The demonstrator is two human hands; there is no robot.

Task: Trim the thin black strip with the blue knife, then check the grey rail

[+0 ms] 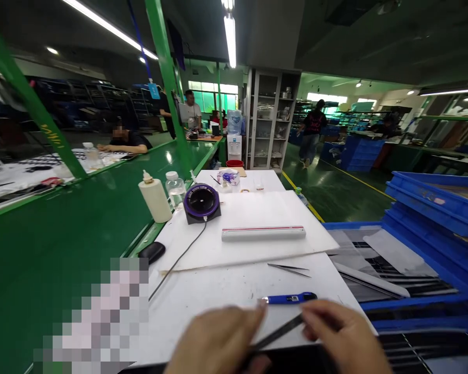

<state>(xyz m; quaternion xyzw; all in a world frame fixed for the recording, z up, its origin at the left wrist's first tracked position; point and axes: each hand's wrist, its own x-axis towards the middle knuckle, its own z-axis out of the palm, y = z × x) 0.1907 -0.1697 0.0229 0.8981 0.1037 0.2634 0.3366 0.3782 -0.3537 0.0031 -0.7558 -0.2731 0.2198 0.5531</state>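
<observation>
My right hand (345,332) pinches one end of a thin, flat black strip (278,332) at the bottom of the head view. The strip slants down to my left hand (216,337), whose curled, slightly blurred fingers close around its lower end. Below both hands lies a dark flat piece (296,359), mostly hidden and cut off by the lower edge. Just beyond my fingers a blue pen-shaped tool (290,298) with a black end rests on the white table (210,291). Metal tweezers (289,270) lie farther off.
A white bar with a red line (263,235) lies on a white foam sheet (242,254). At left stand a round purple-rimmed device (202,201) with a cable, a squeeze bottle (156,200) and a clear bottle (175,189). Blue crates (432,195) flank the right side. Several people are farther away.
</observation>
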